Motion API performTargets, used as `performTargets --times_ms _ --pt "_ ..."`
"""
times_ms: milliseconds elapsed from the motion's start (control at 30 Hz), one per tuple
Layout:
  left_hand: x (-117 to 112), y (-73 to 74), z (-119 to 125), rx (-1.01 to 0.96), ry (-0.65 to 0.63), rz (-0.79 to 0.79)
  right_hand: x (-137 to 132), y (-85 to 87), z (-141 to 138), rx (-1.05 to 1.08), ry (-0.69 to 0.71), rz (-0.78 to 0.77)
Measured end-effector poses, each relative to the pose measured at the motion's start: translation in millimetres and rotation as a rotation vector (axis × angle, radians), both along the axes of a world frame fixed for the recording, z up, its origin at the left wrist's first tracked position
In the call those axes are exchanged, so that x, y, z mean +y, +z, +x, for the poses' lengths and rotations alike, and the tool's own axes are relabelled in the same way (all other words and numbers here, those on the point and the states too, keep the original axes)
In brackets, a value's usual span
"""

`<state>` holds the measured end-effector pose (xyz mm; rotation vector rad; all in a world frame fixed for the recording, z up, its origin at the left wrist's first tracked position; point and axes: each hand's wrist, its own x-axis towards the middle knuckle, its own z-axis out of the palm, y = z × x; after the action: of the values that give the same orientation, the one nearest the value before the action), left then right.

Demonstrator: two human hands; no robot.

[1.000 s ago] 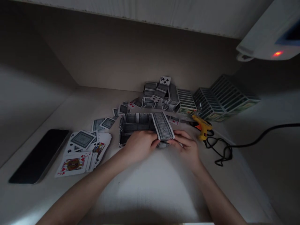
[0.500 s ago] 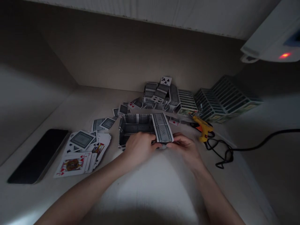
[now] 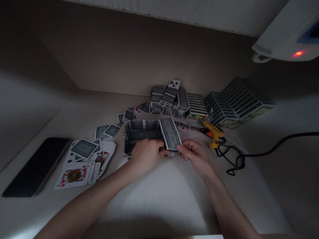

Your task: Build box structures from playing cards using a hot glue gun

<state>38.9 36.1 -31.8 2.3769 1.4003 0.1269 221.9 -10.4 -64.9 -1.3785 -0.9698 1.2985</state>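
A box made of playing cards (image 3: 143,125) with grey patterned backs stands in front of me, its left part uncovered. Over its right end lies a flat panel of cards (image 3: 170,132). My left hand (image 3: 146,155) is closed around the front wall, its fingers inside the box and its thumb outside near the panel. At the panel's front right corner, my right hand (image 3: 195,155) pinches the edge between thumb and fingers. The tips of my left fingers are hidden by the box.
Fanned playing cards (image 3: 74,174) and a black phone (image 3: 37,167) lie at left. Behind stands a larger card structure (image 3: 168,98). To the right are a yellow glue gun (image 3: 211,131), a looped black cable (image 3: 235,162) and slatted boxes (image 3: 234,104). A white device (image 3: 281,41) hangs upper right.
My right thumb has moved from below the panel's front edge up onto its front right corner. My left hand stays on the front wall. The whole view has shifted slightly.
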Motion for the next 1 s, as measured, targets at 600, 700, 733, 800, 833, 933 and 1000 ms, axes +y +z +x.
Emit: performTargets --times_ms 600,700,733,800,833,933,1000 --pt "9 12.6 -9 -0.236 -0.083 -0.316 0 6.5 -4 -0.076 -0.032 -0.007" --pt "10 11.0 -9 -0.285 -0.06 -0.339 0 4.6 -4 -0.074 -0.031 0.0" --pt "9 10.0 -9 -0.292 -0.057 -0.336 0 4.3 -4 -0.075 -0.032 -0.001" --pt "9 8.5 -8 -0.307 -0.056 -0.333 0 4.4 -6 -0.082 -0.041 -0.002" --pt "9 8.2 -8 -0.315 -0.054 -0.333 0 4.6 -7 -0.085 -0.045 0.001" --pt "10 8.6 -8 -0.322 -0.052 -0.341 -1 4.4 -9 -0.107 -0.058 0.025" --pt "10 9.0 -9 -0.314 -0.056 -0.346 -1 2.7 -9 -0.145 -0.069 0.05"
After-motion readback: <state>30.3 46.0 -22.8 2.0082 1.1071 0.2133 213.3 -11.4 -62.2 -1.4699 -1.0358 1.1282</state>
